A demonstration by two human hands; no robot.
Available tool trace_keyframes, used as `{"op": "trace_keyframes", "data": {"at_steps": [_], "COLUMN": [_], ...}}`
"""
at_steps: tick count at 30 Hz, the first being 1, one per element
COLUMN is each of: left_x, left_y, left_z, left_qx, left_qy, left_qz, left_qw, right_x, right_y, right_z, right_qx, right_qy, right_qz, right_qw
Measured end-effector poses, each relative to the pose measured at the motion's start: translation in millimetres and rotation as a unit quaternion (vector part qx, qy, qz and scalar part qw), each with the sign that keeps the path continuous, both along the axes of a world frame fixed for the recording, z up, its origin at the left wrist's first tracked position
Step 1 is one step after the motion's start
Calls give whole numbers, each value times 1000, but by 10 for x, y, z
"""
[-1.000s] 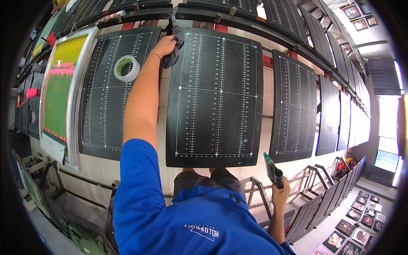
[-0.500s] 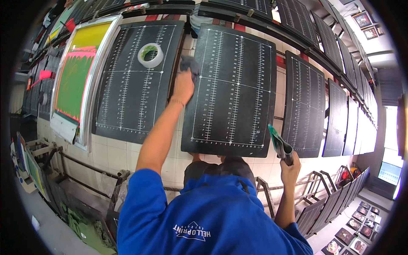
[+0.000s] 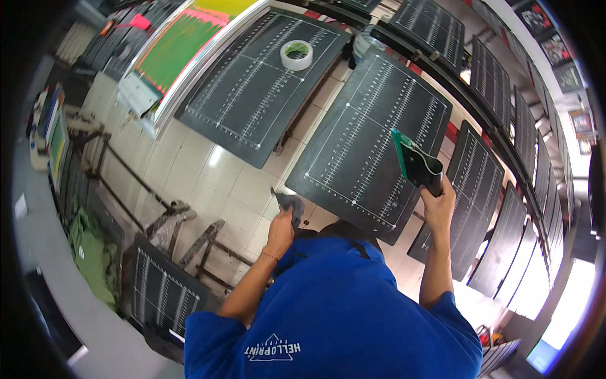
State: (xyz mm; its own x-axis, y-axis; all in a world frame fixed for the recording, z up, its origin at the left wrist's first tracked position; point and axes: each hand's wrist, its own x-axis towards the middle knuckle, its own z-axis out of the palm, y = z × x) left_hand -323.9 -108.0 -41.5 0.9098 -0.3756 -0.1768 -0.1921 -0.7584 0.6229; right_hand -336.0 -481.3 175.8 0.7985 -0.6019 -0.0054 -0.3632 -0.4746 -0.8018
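My left hand [image 3: 279, 235] is closed round a crumpled grey rag [image 3: 292, 206], low in front of my body and over the tiled floor. In my right hand [image 3: 439, 207] I grip a squeegee [image 3: 418, 165] with a green blade and a dark, shiny body. Its blade is tilted up above the right part of a black printing board [image 3: 360, 136] marked with white rulers and dots; I cannot tell whether it touches. Left of that board is a second black board [image 3: 218, 104], and a roll of white tape [image 3: 297, 64] lies on its far part.
A printing screen [image 3: 180, 60] with green mesh and pink ink stands at the far left. More black boards [image 3: 470, 196] run along the right in a curved row beside a dark rail [image 3: 464, 82]. Metal stands [image 3: 202, 243] and green fabric [image 3: 91, 256] are at lower left.
My left hand has come back toward my body with the rag, from the gap between the two boards. The squeegee has risen over the nearer board, and the whole view has turned.
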Motion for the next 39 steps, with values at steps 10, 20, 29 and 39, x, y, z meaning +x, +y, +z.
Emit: {"op": "trace_keyframes", "data": {"at_steps": [10, 20, 29, 39], "left_x": [200, -713, -2043, -2680], "left_y": [-336, -2061, -2937, -2447], "left_z": [-319, 184, 38, 529], "left_qx": [-69, -41, -20, -34], "left_qy": [-62, -14, -38, 199], "left_qz": [281, 300, 130, 16], "left_qw": [955, 953, 991, 979], "right_x": [-658, -1236, -1232, -206], "right_y": [-1114, -1692, -1249, -215], "right_z": [-359, -564, -398, -993], "right_qx": [88, 113, 57, -317], "right_qy": [2, 20, -8, -88], "right_qz": [63, 44, 172, 540], "right_qw": [994, 992, 983, 774]}}
